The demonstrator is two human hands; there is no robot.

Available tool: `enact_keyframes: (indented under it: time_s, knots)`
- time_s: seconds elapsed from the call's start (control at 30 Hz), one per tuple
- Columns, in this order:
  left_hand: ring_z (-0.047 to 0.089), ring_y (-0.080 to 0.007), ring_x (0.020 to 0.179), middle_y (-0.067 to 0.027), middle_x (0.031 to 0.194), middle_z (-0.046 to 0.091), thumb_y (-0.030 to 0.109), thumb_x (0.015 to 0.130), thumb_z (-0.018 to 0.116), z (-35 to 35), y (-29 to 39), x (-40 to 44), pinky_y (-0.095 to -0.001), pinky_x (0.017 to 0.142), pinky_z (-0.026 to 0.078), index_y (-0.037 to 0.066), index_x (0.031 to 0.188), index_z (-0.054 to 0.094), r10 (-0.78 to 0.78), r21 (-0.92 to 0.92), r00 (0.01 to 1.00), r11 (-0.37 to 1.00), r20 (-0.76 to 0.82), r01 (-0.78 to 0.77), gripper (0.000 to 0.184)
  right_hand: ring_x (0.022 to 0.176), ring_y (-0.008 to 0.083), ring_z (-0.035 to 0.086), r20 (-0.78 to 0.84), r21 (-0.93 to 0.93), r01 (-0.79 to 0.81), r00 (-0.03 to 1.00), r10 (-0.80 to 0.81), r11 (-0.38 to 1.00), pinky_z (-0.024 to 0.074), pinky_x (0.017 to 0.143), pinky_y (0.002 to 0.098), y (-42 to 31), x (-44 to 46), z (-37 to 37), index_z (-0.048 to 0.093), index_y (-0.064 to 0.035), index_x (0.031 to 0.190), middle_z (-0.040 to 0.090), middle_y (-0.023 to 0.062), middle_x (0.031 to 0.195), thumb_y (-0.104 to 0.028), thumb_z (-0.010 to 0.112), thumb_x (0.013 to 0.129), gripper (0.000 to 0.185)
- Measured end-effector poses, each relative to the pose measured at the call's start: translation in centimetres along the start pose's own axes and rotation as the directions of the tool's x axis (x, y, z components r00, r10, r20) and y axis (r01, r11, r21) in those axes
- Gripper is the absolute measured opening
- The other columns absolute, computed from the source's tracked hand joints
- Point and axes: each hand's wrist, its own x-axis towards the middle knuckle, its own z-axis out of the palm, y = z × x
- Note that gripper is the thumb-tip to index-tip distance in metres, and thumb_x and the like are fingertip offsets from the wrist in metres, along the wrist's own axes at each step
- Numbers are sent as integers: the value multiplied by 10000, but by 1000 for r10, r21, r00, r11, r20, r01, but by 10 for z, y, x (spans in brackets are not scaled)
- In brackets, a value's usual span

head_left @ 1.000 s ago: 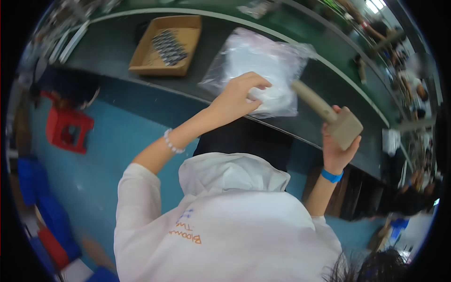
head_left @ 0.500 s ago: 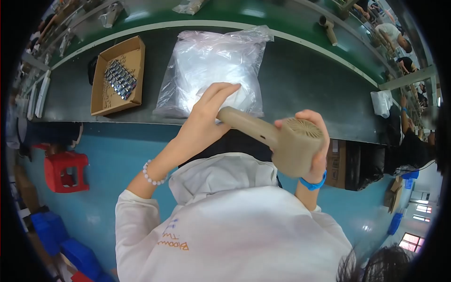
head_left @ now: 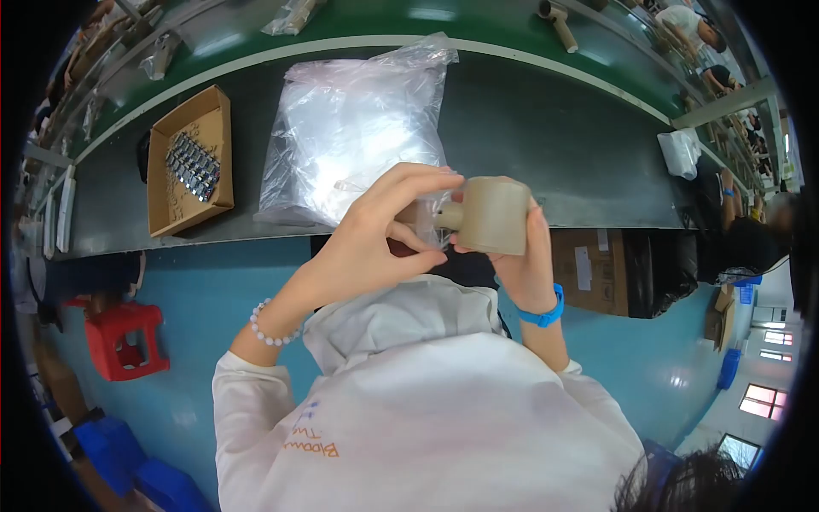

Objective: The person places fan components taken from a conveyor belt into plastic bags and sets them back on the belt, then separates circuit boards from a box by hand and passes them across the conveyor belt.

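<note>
My right hand (head_left: 529, 256) holds a beige hair-dryer-shaped device (head_left: 496, 215) by its round head, just in front of the bench edge. The device's handle points left into a clear plastic bag (head_left: 426, 220). My left hand (head_left: 380, 226) pinches that bag around the handle, thumb and fingers curled over it. Beyond my left hand, a large stack of clear plastic bags (head_left: 354, 128) lies on the dark bench.
A cardboard tray (head_left: 220, 141) with metallic parts (head_left: 194, 167) sits at the left of the bench (head_left: 546, 128). Behind runs a green conveyor (head_left: 478, 15) carrying bagged items. A red stool (head_left: 126, 341) stands at left; cartons (head_left: 589, 271) are below right.
The device has turned and moved left, and its handle is now inside a clear bag at my left hand. The view has shifted, with the bag stack lower left than a second ago.
</note>
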Motion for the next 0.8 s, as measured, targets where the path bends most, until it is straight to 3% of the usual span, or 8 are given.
enact_keyframes:
  time_s: [0.07,0.17,0.23,0.33,0.47,0.57,0.67,0.8]
  knots:
    - [514,-187,1092,-97,1273,394,-135,638,676,3,1,3,-218,707,579,50,1260,487,37,-24,999,999,-28,-38,675,1054,268,558,6,4,-79,997,79,997,514,811,389,-1,1,6,374,-25,1281,513,138,1196,-487,380,935,577]
    - [523,-188,1086,-98,1286,395,-129,628,672,5,-2,4,-211,673,576,65,1266,486,89,-38,994,995,-64,-92,692,1057,178,527,-3,-21,5,1000,-5,1000,441,899,319,3,3,10,419,-11,1239,513,102,1169,-325,514,924,456]
    - [513,-190,1102,-97,1294,390,-127,628,674,3,-3,5,-208,669,576,67,1273,482,110,-35,992,993,-59,-112,700,1064,167,518,-18,-264,81,996,-88,961,438,901,329,4,7,13,419,-16,1245,514,95,1160,-231,586,883,453]
    - [476,-223,1178,-101,1291,399,-127,626,673,1,-5,6,-205,653,577,63,1264,494,137,-28,988,990,-68,-140,689,1065,169,517,-4,-383,150,986,-164,911,433,899,324,3,11,13,433,-17,1210,516,87,1127,-123,665,808,476]
    - [417,-298,1260,-116,1257,437,-141,603,667,-4,-4,7,-252,698,560,42,1254,513,247,83,968,966,-37,-243,694,1017,175,532,-154,-352,153,964,-218,923,439,868,318,-2,11,40,448,-22,1121,518,76,1047,-132,760,719,520]
    - [414,-354,1262,-122,1222,467,-166,587,650,-13,6,12,-343,868,500,16,1259,514,384,208,923,903,-1,-375,709,830,155,512,-100,-647,317,866,-489,694,441,730,284,-1,18,48,431,-36,1002,464,65,905,-204,869,567,640]
    - [399,-405,1258,-133,1228,470,-169,598,651,-22,14,21,-395,959,446,-20,1232,524,501,326,865,812,39,-485,664,798,164,485,-142,-746,256,841,-522,615,429,682,288,-14,27,66,420,-28,989,452,75,891,-220,875,553,658]
    - [396,-437,1245,-147,1201,494,-169,634,622,-31,25,30,-419,995,422,-59,1182,545,530,425,841,741,108,-521,564,793,282,504,-140,-886,113,860,-491,450,387,767,354,-26,42,76,463,-38,938,488,119,862,-291,841,536,607]
